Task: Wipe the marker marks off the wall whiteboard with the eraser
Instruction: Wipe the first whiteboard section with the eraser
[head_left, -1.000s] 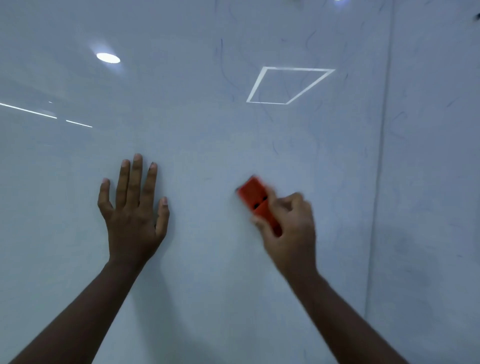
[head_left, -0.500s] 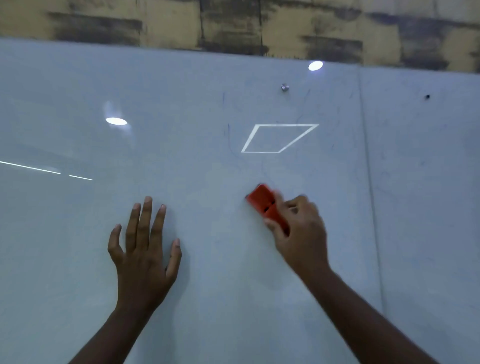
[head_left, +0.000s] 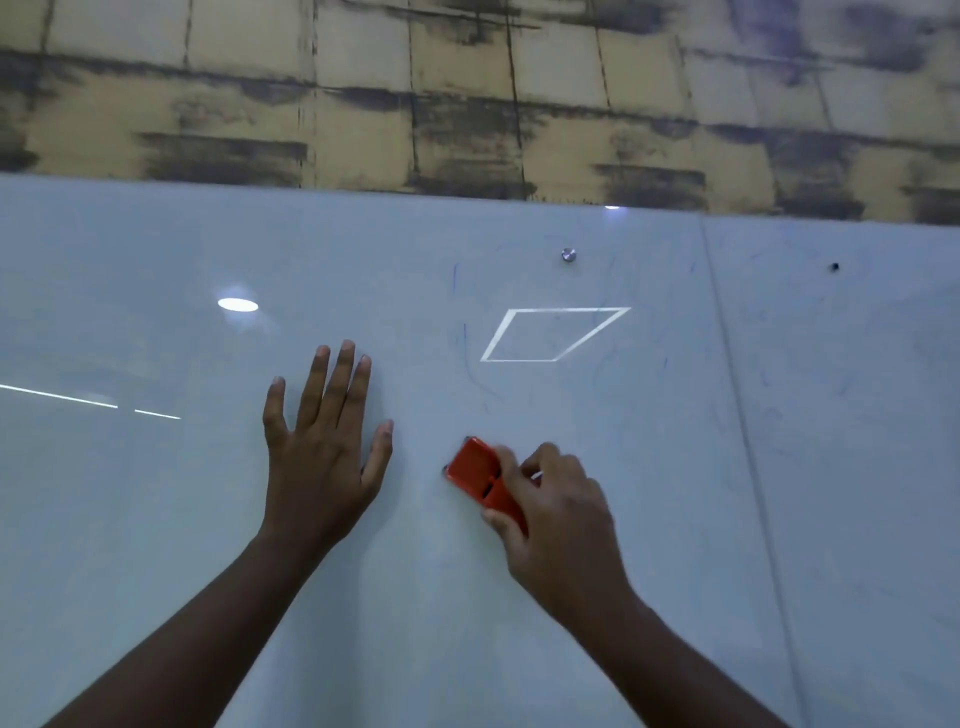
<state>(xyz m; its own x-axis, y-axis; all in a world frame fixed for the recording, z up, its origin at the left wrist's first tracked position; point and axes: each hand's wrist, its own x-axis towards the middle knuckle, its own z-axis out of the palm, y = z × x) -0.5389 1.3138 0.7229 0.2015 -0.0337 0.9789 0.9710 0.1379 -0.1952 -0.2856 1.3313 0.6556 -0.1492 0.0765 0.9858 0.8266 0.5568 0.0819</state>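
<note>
My right hand (head_left: 558, 512) grips the orange eraser (head_left: 480, 475) against the whiteboard (head_left: 156, 519), fingers curled round it. My left hand (head_left: 324, 452) lies flat just left, fingers straight. Faint blue marks (head_left: 467, 358) sit above.

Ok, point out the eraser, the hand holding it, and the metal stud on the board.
eraser (head_left: 471, 464), head view, on its orange back.
right hand (head_left: 563, 512), head view, back of the hand.
metal stud (head_left: 569, 255), head view, its round face.

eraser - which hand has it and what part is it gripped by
The right hand grips the orange eraser by its lower-right end, upper-left end free. The left hand holds nothing, lying flat on the whiteboard.
</note>
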